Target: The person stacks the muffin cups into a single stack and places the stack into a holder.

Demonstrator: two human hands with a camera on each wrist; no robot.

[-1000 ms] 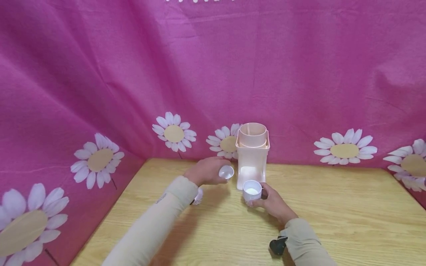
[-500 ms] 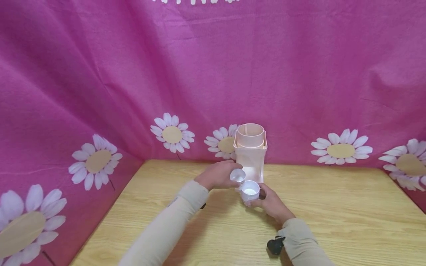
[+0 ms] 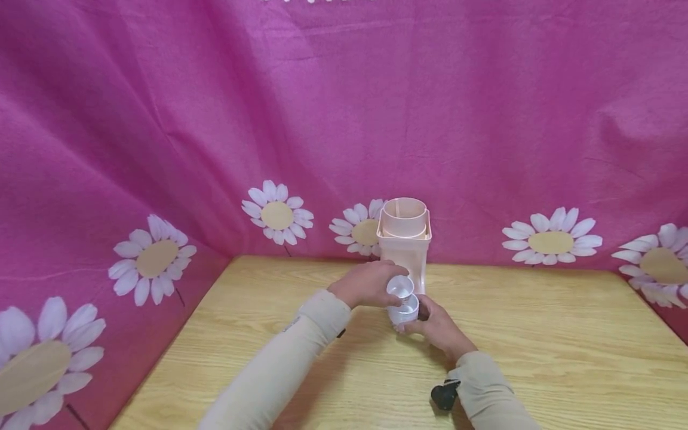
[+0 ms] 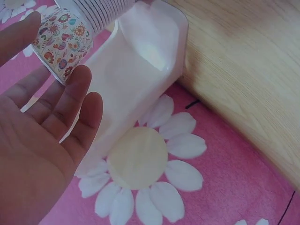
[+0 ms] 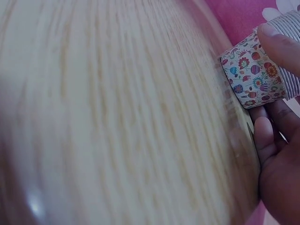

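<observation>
In the head view my left hand (image 3: 362, 285) pinches a small paper baking cup (image 3: 400, 285) between thumb and fingers. Its outside has a colourful flower print, seen on the paper cup (image 4: 63, 42) in the left wrist view. Directly below it, overlapping in the head view, is a stack of paper baking cups (image 3: 404, 312), gripped by my right hand (image 3: 441, 328). Several ridged rims of the stack (image 5: 289, 51) show in the right wrist view, above the printed side of the bottom cup. The stack's base is down close to the table.
A pale pink plastic holder (image 3: 404, 251) with a round tube on top stands just behind the hands, near the table's back edge. The wooden table (image 3: 548, 334) meets a pink cloth (image 3: 457, 119) printed with daisies. A black device (image 3: 445, 395) sits at my right wrist.
My left hand has moved right with its paper cup, from beside the stack to over it. My right hand has kept the stack almost in place.
</observation>
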